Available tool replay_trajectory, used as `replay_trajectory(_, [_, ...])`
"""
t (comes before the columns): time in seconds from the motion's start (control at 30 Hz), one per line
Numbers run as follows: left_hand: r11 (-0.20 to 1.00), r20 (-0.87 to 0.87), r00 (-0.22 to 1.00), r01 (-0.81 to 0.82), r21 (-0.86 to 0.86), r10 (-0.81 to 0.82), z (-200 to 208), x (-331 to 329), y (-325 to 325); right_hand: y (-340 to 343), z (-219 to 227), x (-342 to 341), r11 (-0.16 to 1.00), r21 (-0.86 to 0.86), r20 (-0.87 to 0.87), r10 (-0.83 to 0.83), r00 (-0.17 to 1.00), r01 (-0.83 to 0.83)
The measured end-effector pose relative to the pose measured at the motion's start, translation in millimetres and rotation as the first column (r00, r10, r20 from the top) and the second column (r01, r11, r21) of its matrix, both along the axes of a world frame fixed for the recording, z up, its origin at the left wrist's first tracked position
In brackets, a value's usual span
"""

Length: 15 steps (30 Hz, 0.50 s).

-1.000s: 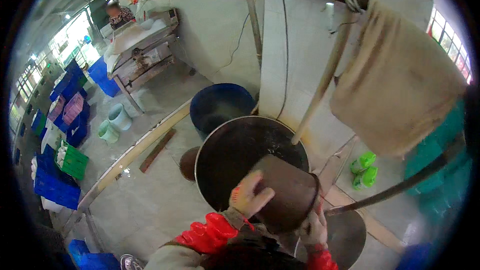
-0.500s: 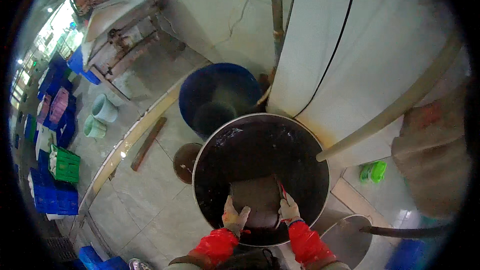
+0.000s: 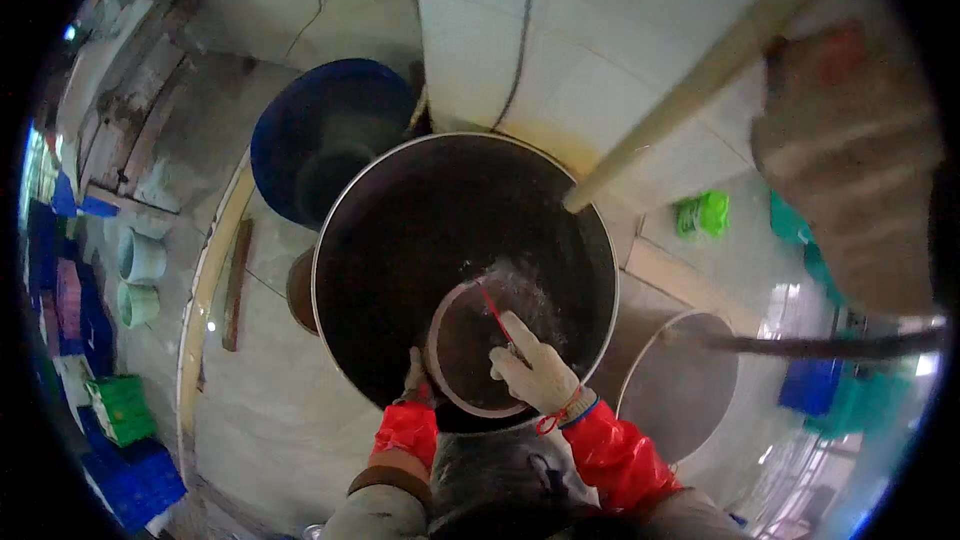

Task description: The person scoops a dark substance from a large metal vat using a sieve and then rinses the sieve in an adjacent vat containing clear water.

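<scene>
A large round vat (image 3: 330, 335) with a thin pale rim and dark inside stands right in front of me. Within its near part is a smaller round brown bucket (image 3: 436, 345), its mouth facing up. My left hand (image 3: 417, 377), gloved, grips the bucket's left side; part of its fingers is hidden. Over the bucket's mouth reaches my right hand (image 3: 535, 365) in a pale glove, its fingers closed on a thin red strip (image 3: 490, 302). Whether that strip belongs to the bucket I cannot tell. Whitish ripples or froth show beside the bucket's far rim.
A blue tub (image 3: 275, 155) stands beyond the vat on the left, and a grey metal drum (image 3: 690, 380) at the right with a dark hose (image 3: 830, 347). A pale pipe (image 3: 680, 105) slants down to the vat's rim. A green packet (image 3: 703, 213) lies on the floor.
The bucket has gone from tilted on its side to mouth up. My right hand has moved from its right edge to over its mouth. The view has swung rightward.
</scene>
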<state>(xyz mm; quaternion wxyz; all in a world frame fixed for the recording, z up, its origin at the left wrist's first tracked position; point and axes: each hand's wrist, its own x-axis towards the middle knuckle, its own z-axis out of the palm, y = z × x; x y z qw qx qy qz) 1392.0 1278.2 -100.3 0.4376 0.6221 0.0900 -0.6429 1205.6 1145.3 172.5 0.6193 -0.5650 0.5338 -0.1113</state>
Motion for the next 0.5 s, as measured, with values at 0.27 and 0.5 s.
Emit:
replay_trajectory(0.27, [0.948,-0.322,0.939,0.015,-0.318,-0.123,133,-37,-6,62,135,-39,0.893,-0.426,0.172,0.238,0.956,-0.146])
replay_trajectory(0.5, [0.85,-0.316,0.889,0.136,-0.509,-0.332,225,-85,9,110,210,-113,0.754,-0.655,0.291,0.187,0.938,0.053])
